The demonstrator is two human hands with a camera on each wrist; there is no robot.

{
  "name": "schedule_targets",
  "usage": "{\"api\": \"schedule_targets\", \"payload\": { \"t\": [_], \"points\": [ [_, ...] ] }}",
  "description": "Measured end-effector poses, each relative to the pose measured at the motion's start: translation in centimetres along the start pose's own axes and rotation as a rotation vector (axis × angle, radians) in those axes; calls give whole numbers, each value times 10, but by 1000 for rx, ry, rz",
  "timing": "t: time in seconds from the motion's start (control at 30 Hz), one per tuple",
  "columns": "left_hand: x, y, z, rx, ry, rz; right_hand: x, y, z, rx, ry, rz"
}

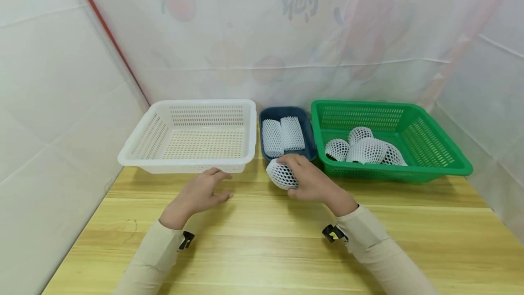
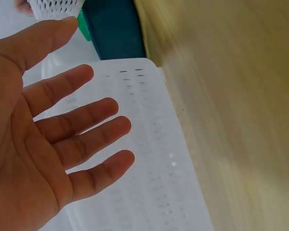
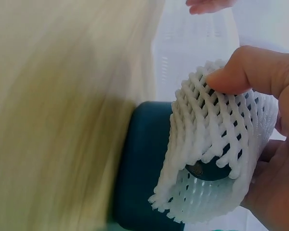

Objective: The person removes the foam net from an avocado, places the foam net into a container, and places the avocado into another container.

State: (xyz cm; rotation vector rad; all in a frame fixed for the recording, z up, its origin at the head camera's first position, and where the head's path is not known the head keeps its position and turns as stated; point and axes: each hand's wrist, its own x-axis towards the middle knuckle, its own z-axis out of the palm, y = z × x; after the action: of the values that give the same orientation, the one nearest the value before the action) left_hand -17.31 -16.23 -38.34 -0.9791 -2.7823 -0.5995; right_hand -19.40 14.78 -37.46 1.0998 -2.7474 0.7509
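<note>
My right hand (image 1: pixel 311 181) grips a white foam net sleeve (image 1: pixel 282 175) in front of the blue tray (image 3: pixel 147 144), thumb on one side and fingers round the other. Through the sleeve's open end, in the right wrist view, shows a dark, rounded fruit (image 3: pixel 209 170) with a brownish spot. My left hand (image 1: pixel 202 191) holds nothing; its fingers are spread in the left wrist view, close to the front of the white basket (image 1: pixel 188 166). Two flat foam net sleeves (image 1: pixel 292 133) lie side by side in the blue tray.
To the right, a green basket (image 1: pixel 444 158) holds several net-wrapped items (image 1: pixel 366 150), some dark underneath. The white basket stands left of the blue tray. Behind all three hangs a pale printed sheet (image 1: pixel 245 35); a wooden tabletop (image 1: pixel 262 249) lies under both arms.
</note>
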Motion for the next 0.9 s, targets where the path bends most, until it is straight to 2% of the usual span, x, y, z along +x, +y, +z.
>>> {"api": "schedule_targets", "payload": {
  "t": [0.23,0.57,0.7,0.9],
  "points": [
    [-4,-8,-1,-32,-29,-45,2,-2,9,-42,-40,0],
    [-6,-16,-4,7,-95,-126,4,-3,18,-131,-48,-104],
    [-6,-17,-7,3,-116,-166,5,-3,21,-145,-72,-114],
    [-7,-19,-8,-25,-127,-156,5,0,26,-162,-95,-124]
  ]
}}
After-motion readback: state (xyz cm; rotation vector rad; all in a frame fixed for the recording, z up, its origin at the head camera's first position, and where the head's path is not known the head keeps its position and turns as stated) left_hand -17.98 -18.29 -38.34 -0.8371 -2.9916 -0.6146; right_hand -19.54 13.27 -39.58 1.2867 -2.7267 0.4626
